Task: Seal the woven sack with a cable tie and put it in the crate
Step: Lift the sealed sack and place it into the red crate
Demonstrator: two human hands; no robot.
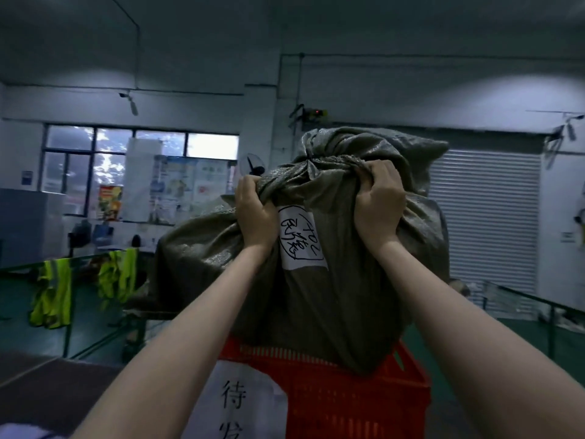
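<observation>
A full grey-green woven sack [319, 305] stands upright with its bottom inside a red plastic crate [364, 397]. A white label with handwriting [300, 239] is stuck on its front. The neck is bunched and cinched near the top by a thin dark tie [309, 159]. My left hand [254, 217] clutches a fold of sack cloth at its upper left. On the upper right, my right hand [378, 201] grips another bunch of cloth. Both arms reach up and forward.
A white paper sign [243, 403] with printed characters hangs on the crate's front. Yellow reflective vests [52, 296] hang on a rail at the left. A closed roller shutter [493, 223] is behind on the right, windows and posters at the back left.
</observation>
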